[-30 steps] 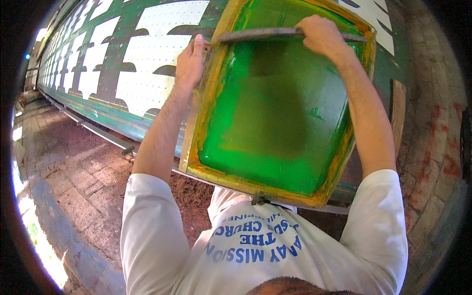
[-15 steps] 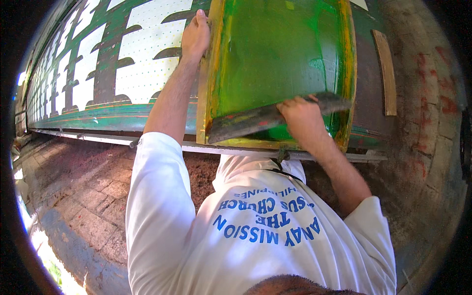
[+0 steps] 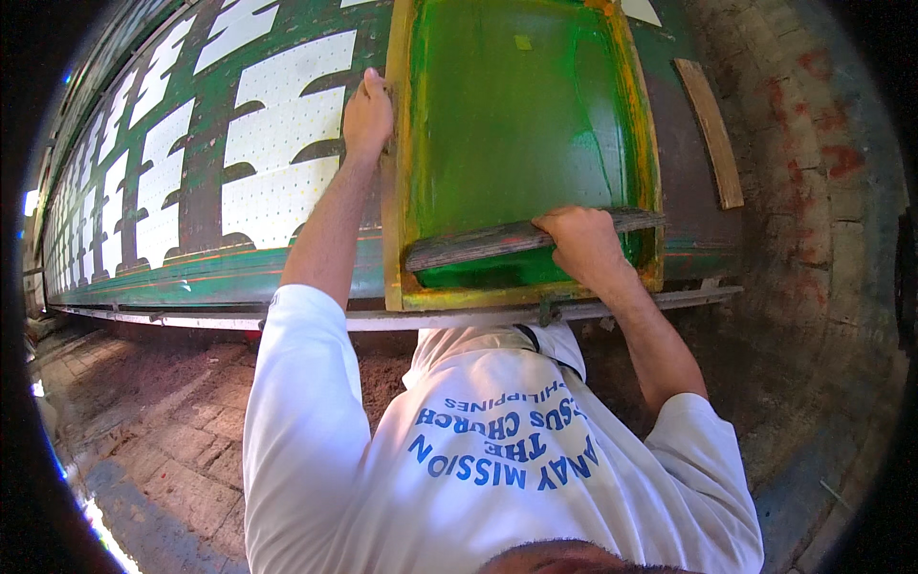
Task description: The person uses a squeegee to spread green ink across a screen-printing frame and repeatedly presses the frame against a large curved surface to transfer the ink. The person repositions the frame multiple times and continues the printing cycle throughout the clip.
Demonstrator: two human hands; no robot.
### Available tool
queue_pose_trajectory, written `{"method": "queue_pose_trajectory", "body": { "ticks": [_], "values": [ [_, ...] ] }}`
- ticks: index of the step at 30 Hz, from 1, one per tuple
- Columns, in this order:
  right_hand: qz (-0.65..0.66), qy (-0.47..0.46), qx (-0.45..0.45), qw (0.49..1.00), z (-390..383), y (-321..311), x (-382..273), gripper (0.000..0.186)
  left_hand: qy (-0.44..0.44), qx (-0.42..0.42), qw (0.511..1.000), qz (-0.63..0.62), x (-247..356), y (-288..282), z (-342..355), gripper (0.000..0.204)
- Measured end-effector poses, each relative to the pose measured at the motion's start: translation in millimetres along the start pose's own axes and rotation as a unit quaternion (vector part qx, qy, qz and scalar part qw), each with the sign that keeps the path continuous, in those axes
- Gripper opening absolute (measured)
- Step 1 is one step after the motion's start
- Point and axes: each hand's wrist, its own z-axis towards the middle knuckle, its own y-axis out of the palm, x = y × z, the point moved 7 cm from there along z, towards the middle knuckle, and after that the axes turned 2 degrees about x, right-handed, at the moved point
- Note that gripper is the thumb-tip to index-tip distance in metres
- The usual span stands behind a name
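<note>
A screen printing frame (image 3: 394,220) with yellow-stained wooden rails lies on the long table in front of me, its mesh coated green. My left hand (image 3: 368,117) grips the frame's left rail, thumb pointing away from me and the other fingers mostly hidden. Near the frame's close end, my right hand (image 3: 581,247) is closed around a long dark squeegee (image 3: 473,246), which spans almost the full width of the mesh. Wet green ink (image 3: 497,268) shows on the near side of the squeegee.
White cut sheets (image 3: 277,134) with small dots lie in rows on the green table to the left. A wooden strip (image 3: 710,134) rests right of the frame. A metal rail (image 3: 191,319) runs along the table's near edge, above a brick floor (image 3: 191,469).
The frame and table sit lower and slightly further left in view. The squeegee, still near the close end, lies at a slightly flatter slant. Both hands keep their holds.
</note>
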Motion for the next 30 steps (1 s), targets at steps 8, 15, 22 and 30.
{"method": "queue_pose_trajectory", "body": {
  "ticks": [8, 15, 22, 30],
  "values": [
    [-0.009, -0.041, 0.096, 0.994, 104.4, -59.2, 69.6, 0.012, 0.032, 0.051, 0.996, 0.064, -2.3, 1.1, 0.9, 0.043],
    [-0.096, -0.023, 0.231, 0.968, 266.3, -64.4, 160.9, 0.029, 0.043, 0.070, 0.993, 0.081, 7.5, -4.2, -6.0, 0.038],
    [-0.109, -0.033, 0.350, 0.930, 333.5, -62.5, 206.0, 0.014, -0.002, 0.051, 0.995, 0.083, 5.5, -5.2, -7.3, 0.039],
    [-0.095, -0.012, 0.382, 0.919, 369.7, -63.0, 238.2, 0.010, -0.025, 0.054, 0.994, 0.088, 9.8, -4.9, -9.3, 0.039]
  ]
}}
